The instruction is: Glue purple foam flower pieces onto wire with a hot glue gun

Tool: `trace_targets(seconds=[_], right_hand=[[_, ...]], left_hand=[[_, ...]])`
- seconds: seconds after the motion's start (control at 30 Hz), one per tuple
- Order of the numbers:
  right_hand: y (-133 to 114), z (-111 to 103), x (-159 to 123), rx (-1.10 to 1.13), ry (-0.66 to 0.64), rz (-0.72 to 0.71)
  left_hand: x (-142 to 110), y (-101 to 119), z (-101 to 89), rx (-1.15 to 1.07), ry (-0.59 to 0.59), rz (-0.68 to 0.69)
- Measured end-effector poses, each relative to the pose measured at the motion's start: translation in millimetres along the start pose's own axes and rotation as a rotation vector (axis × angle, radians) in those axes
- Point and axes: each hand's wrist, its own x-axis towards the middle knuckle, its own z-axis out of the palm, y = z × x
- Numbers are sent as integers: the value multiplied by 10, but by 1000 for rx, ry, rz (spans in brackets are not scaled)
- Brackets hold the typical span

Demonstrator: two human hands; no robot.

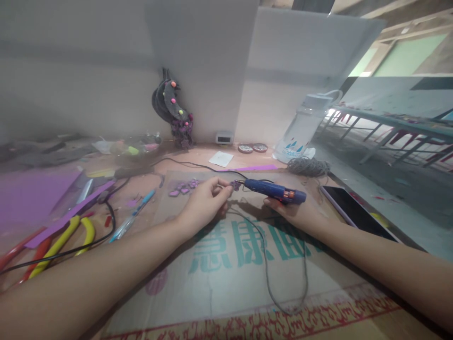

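Observation:
My right hand is closed around a blue hot glue gun, whose nozzle points left. Between the thumb and fingertips of my left hand is a small purple piece with a dark edge; the glue gun's tip is at it, though I cannot tell whether they touch. A grey cord trails from near my left fingers in a loop over the printed cardboard sheet. Left of that hand lie several small purple heart-shaped pieces with dark outlines.
A grey crescent ornament with coloured balls leans on the back panel. A water bottle, grey yarn and a phone are on the right. Yellow-handled tools, a blue pen and purple sheets lie left.

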Motion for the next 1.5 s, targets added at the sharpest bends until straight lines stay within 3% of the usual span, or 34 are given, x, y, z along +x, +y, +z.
trace_targets(seconds=[0.5,1.07,1.5], right_hand=[[-48,-22,6,-46,-1,-44],[38,4,-9,-26,-22,26],[4,-11,23,-65,-20,-50]], left_hand=[[3,40,9,-4,5,-8],[2,12,6,-40,14,-9],[6,16,-8,-47,27,-19]])
